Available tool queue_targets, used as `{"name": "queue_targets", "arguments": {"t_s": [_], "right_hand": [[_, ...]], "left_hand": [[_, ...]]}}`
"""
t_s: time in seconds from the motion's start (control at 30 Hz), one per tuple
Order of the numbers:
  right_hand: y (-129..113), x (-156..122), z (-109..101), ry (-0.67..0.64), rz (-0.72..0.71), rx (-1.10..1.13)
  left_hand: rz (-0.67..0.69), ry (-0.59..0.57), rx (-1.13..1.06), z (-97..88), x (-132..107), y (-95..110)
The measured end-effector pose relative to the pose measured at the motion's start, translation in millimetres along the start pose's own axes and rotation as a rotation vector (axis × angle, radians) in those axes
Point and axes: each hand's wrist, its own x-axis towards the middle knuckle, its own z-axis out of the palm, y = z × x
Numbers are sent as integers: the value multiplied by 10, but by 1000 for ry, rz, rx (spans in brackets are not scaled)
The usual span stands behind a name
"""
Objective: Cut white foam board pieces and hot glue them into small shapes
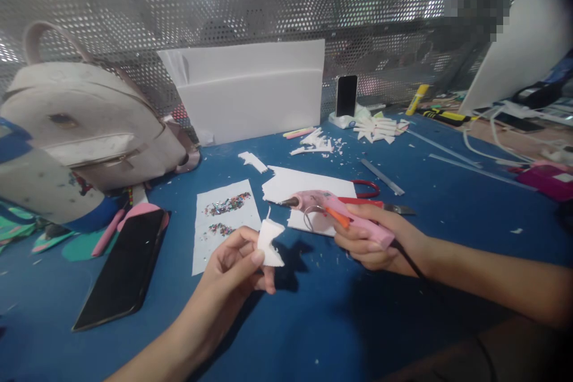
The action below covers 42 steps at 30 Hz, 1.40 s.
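My left hand (235, 265) pinches a small white foam piece (271, 243) between thumb and fingers, held up over the blue table (313, 322). My right hand (373, 242) is wrapped round a pink glue gun (340, 212) with an orange trigger. The gun's nozzle points left, a short way above and to the right of the foam piece. A black cord runs from the gun back along my right arm.
A white sheet with glitter (226, 221) and cut white foam (308, 188) lie behind my hands, with red-handled scissors (371, 194). A black phone (123, 268) lies at left beside a white backpack (85, 125). A foam board (250, 89), another phone (347, 95) and foam scraps (378, 128) stand behind.
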Motion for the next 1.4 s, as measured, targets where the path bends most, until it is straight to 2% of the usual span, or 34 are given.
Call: {"name": "queue_targets", "arguments": {"t_s": [0.23,0.4,0.5,0.73,0.87,1.4], "right_hand": [[-13,18,-26,28,11,4],[-17,23,59,66,18,-44],[-1,15,63,79,25,-80],[64,5,-79,3,73,-72],[69,17,-43,-26,77,-89],[70,14,2,6,44,-134]], "left_hand": [[66,101,44,-25,-22,4],[65,136,16,-40,-7,-19],[56,128,11,-45,1,-31],[52,112,31,-45,-2,-41],[43,115,13,-42,-3,-51],[30,113,-15,-61,14,-62]]}}
